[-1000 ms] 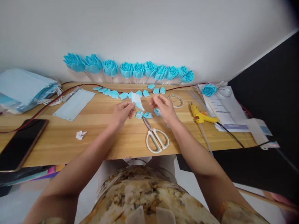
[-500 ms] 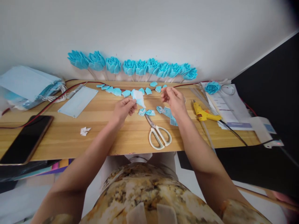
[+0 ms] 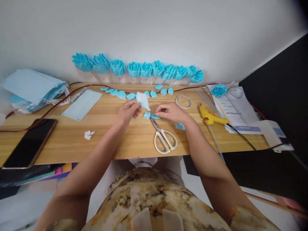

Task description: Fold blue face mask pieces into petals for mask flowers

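Note:
A white and pale blue piece of fabric (image 3: 143,100) is pinched in the fingers of my left hand (image 3: 129,111). My right hand (image 3: 170,112) hovers low over the wood, its fingertips closed at a small folded blue piece (image 3: 155,116); whether they grip it I cannot tell. Another folded piece (image 3: 146,115) lies just left of that one. White-handled scissors (image 3: 165,141) rest below, tips pointing up at these pieces. Several blue petals (image 3: 130,96) form a row behind my hands.
Blue fabric flowers (image 3: 146,70) stand along the wall. At right are a tape roll (image 3: 183,102), a yellow glue gun (image 3: 211,117) and papers (image 3: 231,112). A phone (image 3: 30,142), a flat blue sheet (image 3: 82,104) and bagged sheets (image 3: 33,88) lie left.
My right hand has come down and left from beside the back petals to the folded pieces, uncovering the tape roll. My left hand holds its fabric in nearly the same place.

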Demonstrator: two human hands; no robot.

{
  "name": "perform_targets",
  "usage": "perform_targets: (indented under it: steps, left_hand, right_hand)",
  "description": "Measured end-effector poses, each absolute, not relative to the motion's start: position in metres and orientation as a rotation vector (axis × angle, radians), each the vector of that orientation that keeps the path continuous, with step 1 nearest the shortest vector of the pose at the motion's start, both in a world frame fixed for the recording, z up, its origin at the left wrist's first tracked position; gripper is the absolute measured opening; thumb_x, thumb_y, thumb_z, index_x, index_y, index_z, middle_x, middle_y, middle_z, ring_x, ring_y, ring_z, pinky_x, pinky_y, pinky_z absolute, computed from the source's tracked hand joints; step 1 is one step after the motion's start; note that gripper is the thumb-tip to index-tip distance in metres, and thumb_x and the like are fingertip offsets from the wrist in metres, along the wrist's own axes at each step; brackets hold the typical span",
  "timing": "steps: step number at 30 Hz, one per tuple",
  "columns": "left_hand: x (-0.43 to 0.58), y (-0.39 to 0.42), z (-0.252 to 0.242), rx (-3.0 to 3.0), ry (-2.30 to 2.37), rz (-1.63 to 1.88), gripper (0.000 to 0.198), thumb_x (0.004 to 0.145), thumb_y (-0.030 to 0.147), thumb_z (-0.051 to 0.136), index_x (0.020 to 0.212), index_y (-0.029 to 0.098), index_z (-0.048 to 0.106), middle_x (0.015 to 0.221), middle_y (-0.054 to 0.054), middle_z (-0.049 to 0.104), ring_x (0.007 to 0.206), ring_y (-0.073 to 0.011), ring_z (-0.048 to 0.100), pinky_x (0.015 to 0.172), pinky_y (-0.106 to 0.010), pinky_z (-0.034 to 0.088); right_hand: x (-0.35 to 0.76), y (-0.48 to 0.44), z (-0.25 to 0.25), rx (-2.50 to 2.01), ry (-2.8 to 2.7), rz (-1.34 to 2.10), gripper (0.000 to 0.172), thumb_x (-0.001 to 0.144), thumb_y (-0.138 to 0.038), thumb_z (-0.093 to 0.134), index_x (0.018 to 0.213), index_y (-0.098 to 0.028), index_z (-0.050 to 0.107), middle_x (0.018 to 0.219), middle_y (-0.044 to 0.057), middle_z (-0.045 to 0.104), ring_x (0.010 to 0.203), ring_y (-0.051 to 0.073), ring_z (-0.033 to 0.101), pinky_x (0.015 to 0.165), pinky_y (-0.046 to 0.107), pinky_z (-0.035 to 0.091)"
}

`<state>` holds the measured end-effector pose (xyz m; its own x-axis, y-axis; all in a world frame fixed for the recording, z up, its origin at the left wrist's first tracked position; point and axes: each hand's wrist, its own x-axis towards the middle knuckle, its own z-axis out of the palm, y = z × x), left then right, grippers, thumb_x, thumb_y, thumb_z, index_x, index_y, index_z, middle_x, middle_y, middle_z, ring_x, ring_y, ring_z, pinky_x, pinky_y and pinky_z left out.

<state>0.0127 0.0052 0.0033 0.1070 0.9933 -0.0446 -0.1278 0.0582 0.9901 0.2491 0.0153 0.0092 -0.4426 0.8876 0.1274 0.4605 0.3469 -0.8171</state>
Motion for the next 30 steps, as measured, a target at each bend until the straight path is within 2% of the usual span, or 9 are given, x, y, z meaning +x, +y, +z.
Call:
perform_targets:
  steps: [4, 8, 12, 17, 21, 25, 27, 30]
  left_hand:
    - [0.014, 0.002, 0.005, 1.156, 1.041, 1.098, 0.028, 0.077, 0.038, 0.075, 0.062, 0.017, 0.063, 0.057, 0.000, 0.060, 0.048, -0.0077, 0.048, 0.047, -0.021, 0.037]
    - [0.017, -0.005, 0.007, 1.254, 0.974, 0.949, 0.030, 0.075, 0.041, 0.076, 0.062, 0.017, 0.064, 0.059, -0.001, 0.061, 0.051, -0.0083, 0.048, 0.049, -0.021, 0.037]
    - [0.019, -0.007, 0.008, 1.327, 0.954, 0.838, 0.032, 0.074, 0.045, 0.075, 0.061, 0.018, 0.062, 0.059, 0.000, 0.061, 0.052, -0.0089, 0.047, 0.049, -0.022, 0.034]
    - [0.020, -0.007, 0.009, 1.366, 1.000, 0.797, 0.033, 0.072, 0.047, 0.073, 0.061, 0.018, 0.060, 0.059, 0.000, 0.060, 0.052, -0.0086, 0.047, 0.050, -0.021, 0.034]
    - [0.019, -0.007, 0.010, 1.373, 1.026, 0.808, 0.034, 0.074, 0.048, 0.072, 0.063, 0.018, 0.059, 0.060, 0.001, 0.058, 0.054, -0.0087, 0.047, 0.051, -0.021, 0.035]
    - [0.011, -0.003, 0.013, 1.401, 1.034, 0.793, 0.035, 0.077, 0.049, 0.069, 0.065, 0.018, 0.059, 0.061, 0.001, 0.057, 0.055, -0.0091, 0.047, 0.052, -0.022, 0.036]
    - [0.004, 0.000, 0.017, 1.459, 1.007, 0.691, 0.036, 0.078, 0.050, 0.068, 0.066, 0.018, 0.060, 0.062, 0.000, 0.059, 0.055, -0.0099, 0.048, 0.053, -0.022, 0.036]
    - [-0.010, 0.003, 0.026, 1.612, 0.950, 0.483, 0.035, 0.078, 0.051, 0.067, 0.068, 0.018, 0.063, 0.063, 0.000, 0.060, 0.057, -0.0117, 0.049, 0.054, -0.024, 0.036]
  right_hand:
    - [0.245, 0.016, 0.004, -1.188, -1.932, 0.889, 0.018, 0.085, -0.036, 0.069, 0.082, -0.020, 0.077, 0.073, -0.001, 0.072, 0.066, 0.014, 0.060, 0.065, 0.027, 0.043]
    - [0.241, 0.018, -0.002, -1.073, -1.744, 1.014, 0.039, 0.093, -0.057, 0.061, 0.100, -0.023, 0.080, 0.092, 0.002, 0.076, 0.083, 0.017, 0.066, 0.074, 0.029, 0.051]
    - [0.234, 0.014, -0.002, -1.004, -1.648, 1.180, 0.052, 0.088, -0.071, 0.063, 0.101, -0.024, 0.080, 0.090, 0.003, 0.074, 0.080, 0.016, 0.065, 0.073, 0.029, 0.054]
    - [0.229, 0.010, 0.001, -1.037, -1.632, 1.151, 0.057, 0.081, -0.077, 0.067, 0.092, -0.022, 0.080, 0.086, 0.003, 0.072, 0.077, 0.016, 0.064, 0.072, 0.030, 0.054]
    - [0.239, 0.015, 0.004, -1.082, -1.534, 1.054, 0.058, 0.084, -0.076, 0.064, 0.097, -0.021, 0.078, 0.086, 0.003, 0.072, 0.076, 0.016, 0.065, 0.071, 0.028, 0.054]
    - [0.268, 0.030, 0.013, -1.206, -1.362, 0.809, 0.053, 0.090, -0.070, 0.058, 0.099, -0.020, 0.074, 0.086, 0.004, 0.072, 0.074, 0.015, 0.065, 0.069, 0.027, 0.053]
    - [0.287, 0.035, 0.023, -1.365, -1.380, 0.634, 0.047, 0.094, -0.060, 0.054, 0.100, -0.018, 0.074, 0.087, 0.005, 0.073, 0.074, 0.016, 0.065, 0.069, 0.028, 0.052]
    - [0.309, 0.033, 0.040, -1.667, -1.710, 0.304, 0.034, 0.096, -0.041, 0.055, 0.103, -0.017, 0.076, 0.093, 0.009, 0.078, 0.084, 0.021, 0.069, 0.076, 0.031, 0.049]
